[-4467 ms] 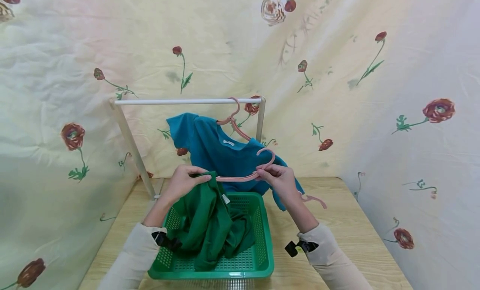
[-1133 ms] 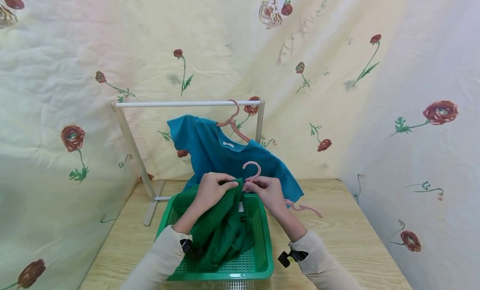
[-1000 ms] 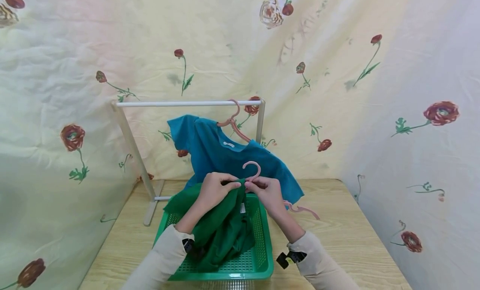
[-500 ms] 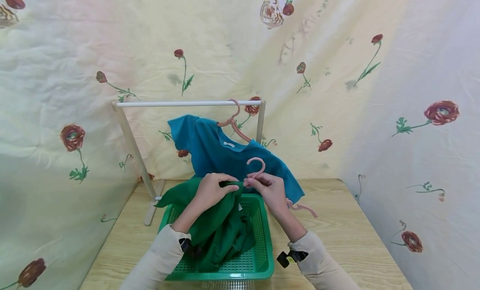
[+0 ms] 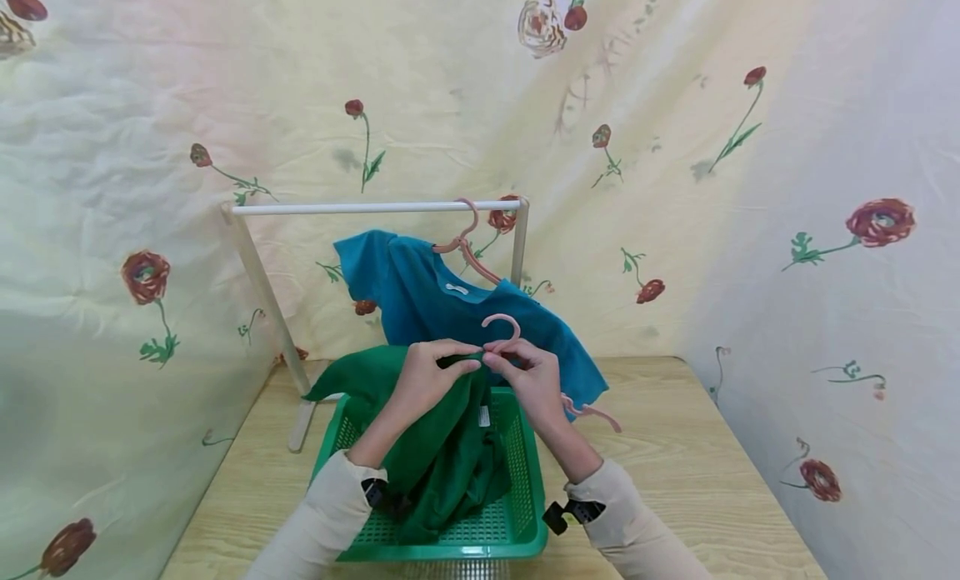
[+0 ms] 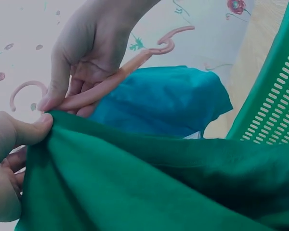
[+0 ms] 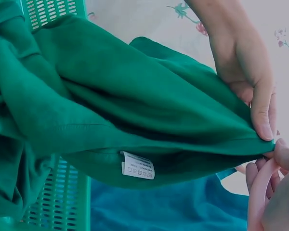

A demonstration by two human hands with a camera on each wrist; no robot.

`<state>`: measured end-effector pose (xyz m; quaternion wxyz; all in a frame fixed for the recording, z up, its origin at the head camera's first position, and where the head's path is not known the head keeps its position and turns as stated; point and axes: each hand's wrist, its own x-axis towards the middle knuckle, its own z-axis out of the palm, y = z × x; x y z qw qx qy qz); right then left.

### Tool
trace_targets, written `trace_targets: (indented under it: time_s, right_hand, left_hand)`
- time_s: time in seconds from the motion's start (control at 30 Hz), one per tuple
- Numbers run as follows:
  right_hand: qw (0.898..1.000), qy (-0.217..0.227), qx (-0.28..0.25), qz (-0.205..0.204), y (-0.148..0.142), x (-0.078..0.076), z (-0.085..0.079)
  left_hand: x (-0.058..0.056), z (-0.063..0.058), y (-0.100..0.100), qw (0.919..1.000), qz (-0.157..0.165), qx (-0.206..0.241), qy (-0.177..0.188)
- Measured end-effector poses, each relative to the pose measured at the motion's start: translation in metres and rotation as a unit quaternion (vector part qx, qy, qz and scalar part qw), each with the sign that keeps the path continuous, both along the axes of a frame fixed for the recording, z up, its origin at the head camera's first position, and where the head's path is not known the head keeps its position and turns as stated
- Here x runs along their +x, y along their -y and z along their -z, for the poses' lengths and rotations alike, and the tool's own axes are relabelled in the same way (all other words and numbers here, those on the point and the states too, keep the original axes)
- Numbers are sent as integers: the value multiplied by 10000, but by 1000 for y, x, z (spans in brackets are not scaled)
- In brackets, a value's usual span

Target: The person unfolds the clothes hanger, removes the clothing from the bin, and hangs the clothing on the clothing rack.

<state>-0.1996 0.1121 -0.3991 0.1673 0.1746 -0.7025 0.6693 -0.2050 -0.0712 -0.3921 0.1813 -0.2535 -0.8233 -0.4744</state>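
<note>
My left hand (image 5: 431,380) pinches the edge of a green shirt (image 5: 442,447) beside the hook of a pink hanger. My right hand (image 5: 528,376) pinches that pink hanger (image 5: 504,320) just under its hook, fingertips meeting those of the left. One hanger arm is hidden in the green cloth; the other, notched arm (image 6: 120,79) runs bare past my right hand in the left wrist view. A white care label (image 7: 137,165) shows inside the shirt's opening in the right wrist view. Most of the shirt hangs bunched into a green basket (image 5: 528,480).
Behind the hands, a blue T-shirt (image 5: 427,292) hangs on another pink hanger (image 5: 480,259) from the white rail (image 5: 360,207) of a small rack. The basket stands on a wooden table (image 5: 660,480). Flowered cloth (image 5: 450,63) surrounds it.
Since the earliest frame, the bare hanger length between my hands has gone inside the green shirt. My left hand moved right to the hook; recently the shirt's left flap spread outward.
</note>
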Motion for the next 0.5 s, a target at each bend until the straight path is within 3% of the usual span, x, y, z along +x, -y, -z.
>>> trace_targets:
  time_s: [0.1, 0.27, 0.5]
  right_hand:
    - [10000, -12, -41, 1, 0, -1, -2]
    - [9999, -20, -140, 31, -2, -4, -3]
    - [10000, -44, -73, -12, 3, -7, -3]
  left_hand:
    - [0, 0, 4, 9998, -159, -86, -107]
    - [0, -6, 10, 9952, -618, -764, 8]
    - [2, -13, 8, 9940, -400, -1008, 127]
